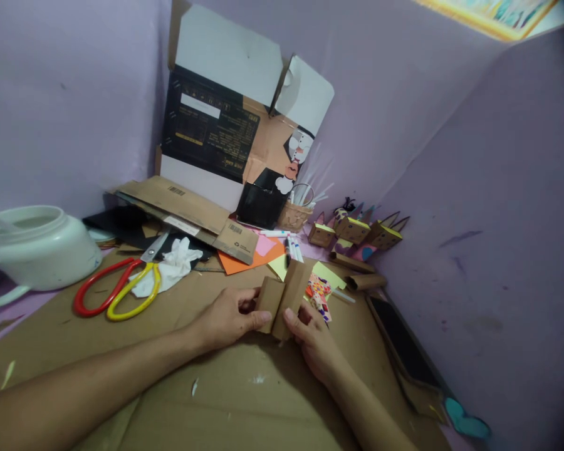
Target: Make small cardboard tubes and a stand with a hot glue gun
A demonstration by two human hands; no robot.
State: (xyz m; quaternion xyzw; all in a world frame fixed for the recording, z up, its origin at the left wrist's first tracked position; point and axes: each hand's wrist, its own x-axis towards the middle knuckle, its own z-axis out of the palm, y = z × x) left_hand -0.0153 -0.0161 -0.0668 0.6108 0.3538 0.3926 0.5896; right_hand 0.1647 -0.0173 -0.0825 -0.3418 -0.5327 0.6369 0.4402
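Note:
Two folded pieces of brown cardboard stand side by side at the middle of the view. My left hand holds the shorter cardboard piece between thumb and fingers. The taller cardboard piece is gripped by my right hand, its thumb on the front face and its other fingers partly hidden behind. The two pieces touch or nearly touch along their inner edges. Both are held above the brown cardboard sheet that covers the table.
Scissors with red and yellow handles lie at the left by crumpled white tissue and a pale pot. Behind are flattened cardboard, markers and small cardboard figures. A black panel lies right.

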